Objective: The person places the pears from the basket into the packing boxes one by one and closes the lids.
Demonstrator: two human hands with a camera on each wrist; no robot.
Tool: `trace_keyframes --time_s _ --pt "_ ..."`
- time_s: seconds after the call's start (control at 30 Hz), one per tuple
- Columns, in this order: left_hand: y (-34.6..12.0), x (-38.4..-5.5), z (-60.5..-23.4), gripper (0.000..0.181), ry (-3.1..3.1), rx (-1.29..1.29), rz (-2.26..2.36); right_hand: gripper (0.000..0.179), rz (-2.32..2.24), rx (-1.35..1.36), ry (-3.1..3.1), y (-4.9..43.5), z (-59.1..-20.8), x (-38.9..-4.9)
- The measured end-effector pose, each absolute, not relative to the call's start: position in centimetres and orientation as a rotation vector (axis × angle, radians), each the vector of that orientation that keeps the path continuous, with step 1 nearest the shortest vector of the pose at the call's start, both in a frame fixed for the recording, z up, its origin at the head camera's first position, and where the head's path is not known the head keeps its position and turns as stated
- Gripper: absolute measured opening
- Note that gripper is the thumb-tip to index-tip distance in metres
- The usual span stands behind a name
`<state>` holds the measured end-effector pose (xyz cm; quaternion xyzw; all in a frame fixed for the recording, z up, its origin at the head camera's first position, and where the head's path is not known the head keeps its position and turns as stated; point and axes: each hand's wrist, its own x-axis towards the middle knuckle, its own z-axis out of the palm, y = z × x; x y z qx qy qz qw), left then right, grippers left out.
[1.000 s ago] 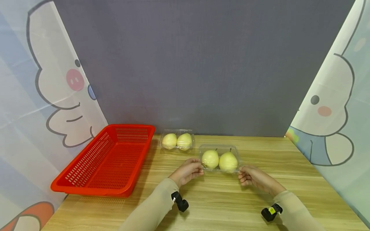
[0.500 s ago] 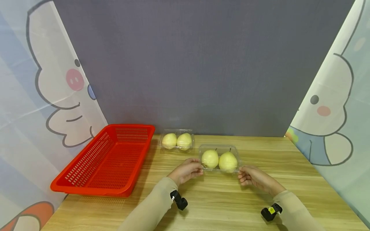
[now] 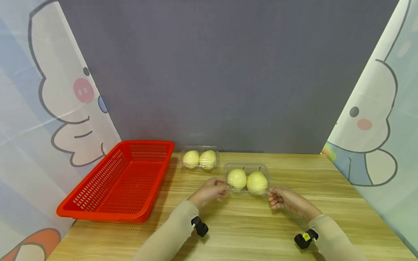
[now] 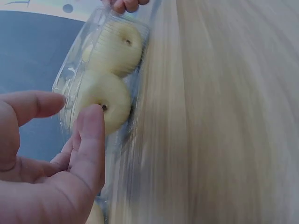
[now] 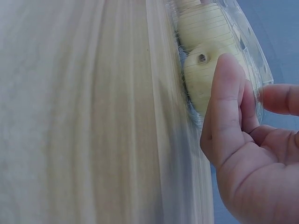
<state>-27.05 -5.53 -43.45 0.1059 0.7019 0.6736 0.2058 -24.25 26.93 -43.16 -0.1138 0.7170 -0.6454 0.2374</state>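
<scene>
A clear plastic clamshell box (image 3: 247, 168) with two yellow-green pears (image 3: 237, 179) inside sits on the wooden table between both hands. At its near right corner my right hand (image 3: 289, 201) pinches the rim; the right wrist view shows thumb and fingers (image 5: 227, 98) on either side of that edge. Beside the near left corner is my left hand (image 3: 209, 192), its thumb and fingers (image 4: 91, 135) spread apart around the corner in the left wrist view. Whether it still touches the plastic is hard to tell.
Behind and left stands another clear box (image 3: 200, 148) holding two pears. A red plastic basket (image 3: 148, 195) occupies the left side of the table (image 3: 248, 232). A grey panel (image 3: 209, 79) closes off the back, with cartoon-printed cloths at both sides.
My left hand has shifted slightly left, away from the box's corner, and its fingers have loosened. The right hand and both boxes look unmoved.
</scene>
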Motion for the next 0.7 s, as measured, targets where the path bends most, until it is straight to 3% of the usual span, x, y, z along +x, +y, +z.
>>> trace_keyframes --time_s 0.7 --pt "-5.9 -27.0 -42.3 0.062 2.611 0.575 1.432 0.030 -1.781 -0.303 1.956 26.8 -43.0 -24.2"
